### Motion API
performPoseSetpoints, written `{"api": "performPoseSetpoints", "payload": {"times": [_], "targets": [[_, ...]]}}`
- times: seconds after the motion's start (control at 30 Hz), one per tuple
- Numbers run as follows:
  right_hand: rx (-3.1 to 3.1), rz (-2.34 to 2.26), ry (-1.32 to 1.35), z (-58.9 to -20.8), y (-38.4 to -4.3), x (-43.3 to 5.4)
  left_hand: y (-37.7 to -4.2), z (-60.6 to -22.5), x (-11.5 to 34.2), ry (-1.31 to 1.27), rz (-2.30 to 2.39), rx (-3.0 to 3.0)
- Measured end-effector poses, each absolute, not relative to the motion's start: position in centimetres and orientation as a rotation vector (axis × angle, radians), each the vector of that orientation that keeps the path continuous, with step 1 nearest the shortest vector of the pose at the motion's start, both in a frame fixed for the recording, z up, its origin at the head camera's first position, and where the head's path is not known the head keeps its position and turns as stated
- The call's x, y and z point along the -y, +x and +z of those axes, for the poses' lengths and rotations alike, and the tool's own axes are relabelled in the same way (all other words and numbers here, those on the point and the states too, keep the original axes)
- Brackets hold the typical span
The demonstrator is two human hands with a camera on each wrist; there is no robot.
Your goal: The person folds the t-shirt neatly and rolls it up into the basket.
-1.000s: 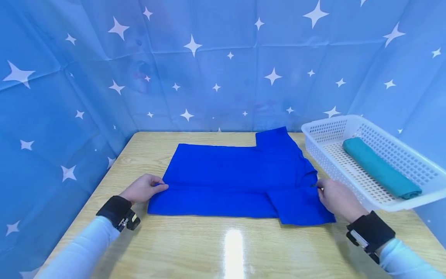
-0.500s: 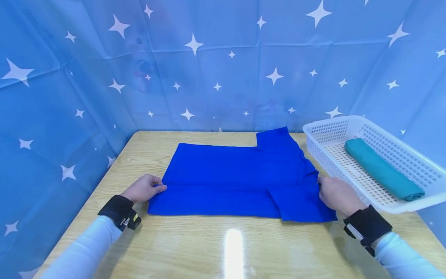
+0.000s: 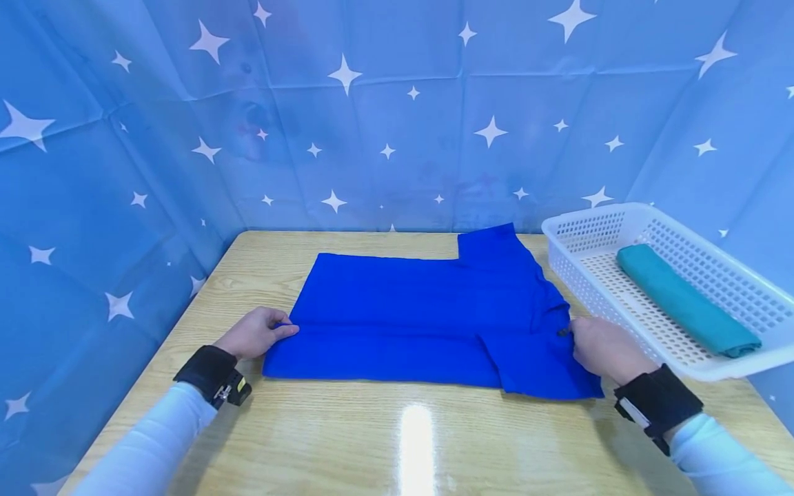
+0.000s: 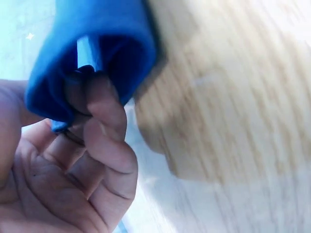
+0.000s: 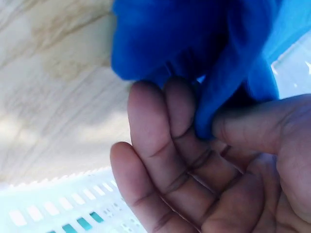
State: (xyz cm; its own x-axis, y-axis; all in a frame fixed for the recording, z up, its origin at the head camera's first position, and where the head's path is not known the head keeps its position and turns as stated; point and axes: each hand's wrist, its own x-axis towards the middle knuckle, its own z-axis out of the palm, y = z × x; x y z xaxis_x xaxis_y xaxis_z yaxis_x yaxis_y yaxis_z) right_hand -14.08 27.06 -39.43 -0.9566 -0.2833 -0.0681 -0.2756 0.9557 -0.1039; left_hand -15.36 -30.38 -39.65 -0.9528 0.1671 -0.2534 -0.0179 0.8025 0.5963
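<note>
A bright blue T-shirt [image 3: 397, 293] lies spread sideways on the wooden table, hem to the left and collar to the right, with a lengthwise crease across its middle. At the hem, my left hand [image 3: 256, 333] pinches the cloth between thumb and fingers. In the left wrist view the blue cloth [image 4: 104, 24] loops around those fingertips. My right hand [image 3: 608, 350] grips the shirt near the collar. The right wrist view shows a fold of the blue fabric [image 5: 221, 92] between thumb and index finger, the other fingers bent loosely below it.
To the right stands a white perforated basket [image 3: 595, 303], holding a folded teal cloth [image 3: 685, 300]. The wooden table [image 3: 335, 434] extends in front of the shirt. A blue curtain with white stars [image 3: 384, 117] hangs behind and at the left.
Both hands keep their hold on the shirt at nearly the same spots. The near sleeve's edge by the right hand shifts slightly, and the head view tilts a little.
</note>
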Motion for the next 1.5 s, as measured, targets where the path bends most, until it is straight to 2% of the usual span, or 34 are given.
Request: {"api": "performPoseSetpoints", "payload": {"times": [0.23, 0.47, 0.63, 0.73, 0.87, 1.03, 1.23, 1.5], "targets": [[-2.988, -0.154, -0.45, -39.1, -14.0, -27.3, -15.4, -39.5, 30.7, 0.153, 0.874, -2.705], [-3.12, -0.203, -0.455, -40.4, -14.3, -27.2, -15.2, -40.2, 30.1, 0.145, 0.869, -2.773], [-3.265, -0.259, -0.607, -40.7, -13.5, -27.6, -14.8, -39.7, 29.6, 0.163, 0.667, -3.021], [-3.249, -0.215, -0.762, -40.2, -12.9, -27.8, -14.5, -38.9, 28.1, 0.296, 0.568, -3.175], [-3.147, -0.157, -0.986, -39.9, -12.4, -27.9, -14.1, -39.0, 24.9, 0.594, 0.533, -3.142], [-3.063, -0.141, -1.078, -39.9, -12.1, -27.8, -13.4, -40.1, 21.4, 0.772, 0.386, -3.017], [-3.034, -0.225, -1.11, -39.6, -11.0, -26.4, -12.6, -40.5, 20.2, 0.711, 0.26, -3.005], [-2.985, -0.231, -1.29, -40.7, -10.3, -24.6, -11.3, -39.7, 20.4, 0.571, 0.246, -2.937]]}}
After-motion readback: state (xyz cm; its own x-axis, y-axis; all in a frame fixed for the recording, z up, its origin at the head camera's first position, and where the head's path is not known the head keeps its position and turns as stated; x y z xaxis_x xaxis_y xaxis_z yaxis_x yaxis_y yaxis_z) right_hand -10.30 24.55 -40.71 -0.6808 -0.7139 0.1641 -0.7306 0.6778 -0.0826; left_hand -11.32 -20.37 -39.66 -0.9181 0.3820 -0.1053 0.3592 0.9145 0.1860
